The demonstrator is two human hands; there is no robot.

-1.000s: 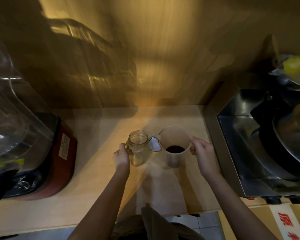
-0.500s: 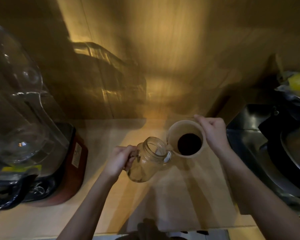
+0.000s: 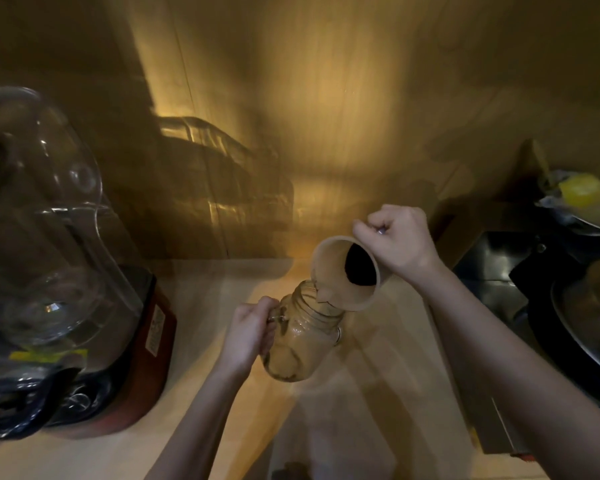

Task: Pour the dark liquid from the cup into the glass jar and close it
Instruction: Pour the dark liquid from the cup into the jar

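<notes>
My left hand (image 3: 248, 332) grips the handle of a clear glass jar (image 3: 300, 341), held tilted above the wooden counter with its mouth up and to the right. My right hand (image 3: 397, 239) holds a pale cup (image 3: 343, 275) by its handle, tipped steeply toward the jar. The cup's spout rests at the jar's mouth. Dark liquid (image 3: 361, 266) pools inside the cup, and a little dark liquid shows low in the jar. A round lid (image 3: 338, 333) hangs by the jar's neck, mostly hidden.
A large blender with a clear jug (image 3: 45, 216) and red base (image 3: 146, 341) stands at the left. At the right is a steel appliance (image 3: 499, 268) with a dark pan (image 3: 586, 327) and something yellow (image 3: 582, 190). A wooden wall rises behind the light counter (image 3: 378, 393).
Both hands lifted the jar and cup off the counter. The jar has tilted, and the cup has tipped further so its spout meets the jar's mouth.
</notes>
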